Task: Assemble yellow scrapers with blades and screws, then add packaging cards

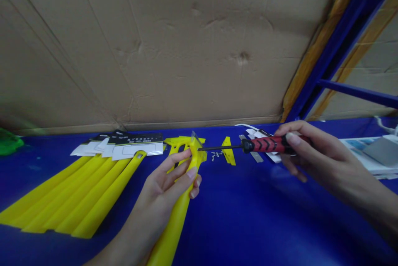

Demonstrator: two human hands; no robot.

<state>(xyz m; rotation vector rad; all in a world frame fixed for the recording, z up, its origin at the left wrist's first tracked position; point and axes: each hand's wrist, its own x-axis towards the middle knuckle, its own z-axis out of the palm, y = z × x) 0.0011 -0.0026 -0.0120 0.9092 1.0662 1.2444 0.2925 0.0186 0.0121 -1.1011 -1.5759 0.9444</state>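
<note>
My left hand (pixel 174 181) is closed around a yellow scraper (pixel 175 220), a long plastic handle held at a slant with its head up. A thin clear or metal piece stands at the tip of that head. In my right hand (pixel 314 150) is a screwdriver (pixel 267 145) with a red and black grip, lying almost level. Its dark shaft points left, and the tip meets the right side of the scraper's head. Between the hands, on the blue table, lie several small screws (pixel 217 154) and a yellow plastic plate (pixel 229 151).
Several yellow handles (pixel 77 195) with black-and-white cards (pixel 137 145) lie fanned out at left. More yellow plates (pixel 178 143) sit behind my left hand. Metal blades (pixel 255 154) and white papers rest behind the screwdriver. Cardboard (pixel 186 50) backs the blue table (pixel 248 224); a blue frame (pixel 329 46) stands right.
</note>
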